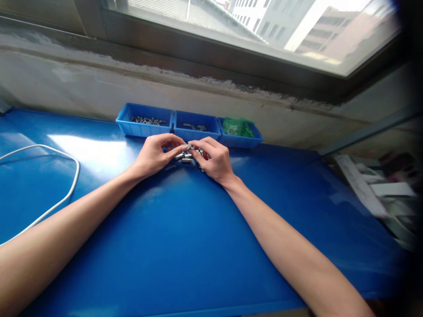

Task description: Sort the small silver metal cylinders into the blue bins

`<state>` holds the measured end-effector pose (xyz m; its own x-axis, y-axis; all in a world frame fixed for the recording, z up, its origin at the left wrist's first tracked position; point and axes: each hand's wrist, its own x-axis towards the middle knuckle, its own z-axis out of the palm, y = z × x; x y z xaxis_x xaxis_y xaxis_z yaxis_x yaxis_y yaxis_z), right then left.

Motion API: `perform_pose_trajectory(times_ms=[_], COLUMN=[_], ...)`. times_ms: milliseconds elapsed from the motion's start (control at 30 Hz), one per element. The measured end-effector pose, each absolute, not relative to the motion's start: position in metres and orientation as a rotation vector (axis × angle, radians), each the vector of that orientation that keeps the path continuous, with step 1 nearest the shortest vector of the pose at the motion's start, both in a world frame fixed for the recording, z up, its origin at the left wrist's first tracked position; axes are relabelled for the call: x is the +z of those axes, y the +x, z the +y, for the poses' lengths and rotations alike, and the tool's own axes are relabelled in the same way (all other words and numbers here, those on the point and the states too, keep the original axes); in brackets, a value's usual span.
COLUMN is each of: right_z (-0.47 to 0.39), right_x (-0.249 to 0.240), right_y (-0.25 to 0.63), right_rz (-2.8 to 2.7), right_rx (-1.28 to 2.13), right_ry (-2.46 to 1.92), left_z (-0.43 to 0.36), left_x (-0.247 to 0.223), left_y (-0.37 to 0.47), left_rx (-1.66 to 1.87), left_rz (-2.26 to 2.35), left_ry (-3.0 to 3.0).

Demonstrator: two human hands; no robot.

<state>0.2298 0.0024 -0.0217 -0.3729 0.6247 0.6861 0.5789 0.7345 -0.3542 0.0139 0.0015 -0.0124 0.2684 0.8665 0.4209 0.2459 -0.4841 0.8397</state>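
My left hand [161, 152] and my right hand [213, 157] meet over the blue table, fingertips pinched together. Between them is a small silvery metal piece [187, 147], gripped from both sides; its exact shape is partly covered by the fingers. Just beneath, several short metal bars [187, 160] lie in a loose pile on the table, partly hidden by my right hand. Behind the hands stands a blue bin [214, 133] with a few similar metal pieces inside.
Left of that bin, another blue bin [132, 128] holds many small metal parts. On its right, a third bin [243, 141] contains a green bag [233, 127]. A white cable [76, 174] curves over the table's left side. Blurred items [393, 189] sit beyond the right edge.
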Motion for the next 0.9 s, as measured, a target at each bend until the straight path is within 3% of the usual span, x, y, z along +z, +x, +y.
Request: perform_pose_trajectory(times_ms=[300,433,633,900], right_z=[0.004,0.011,0.023,0.024], right_x=[-0.024,-0.023,-0.028,-0.027], right_y=[0.229,0.231,0.238,0.237], right_rz=[-2.041,-1.770,-1.478,-1.532], right_rx=[0.053,-0.025,0.018,0.133], right_ry=[-0.912,-1.154,-1.457,-1.418], left_z=[0.003,0.002,-0.003,-0.003], left_x=[-0.014,-0.013,-0.016,-0.020], left_y=[0.015,0.017,0.017,0.017], left_rx=[1.226,1.302,1.111,1.003], left_rz=[1.081,1.098,0.807,0.773], left_ry=[1.980,2.114,2.516,2.664])
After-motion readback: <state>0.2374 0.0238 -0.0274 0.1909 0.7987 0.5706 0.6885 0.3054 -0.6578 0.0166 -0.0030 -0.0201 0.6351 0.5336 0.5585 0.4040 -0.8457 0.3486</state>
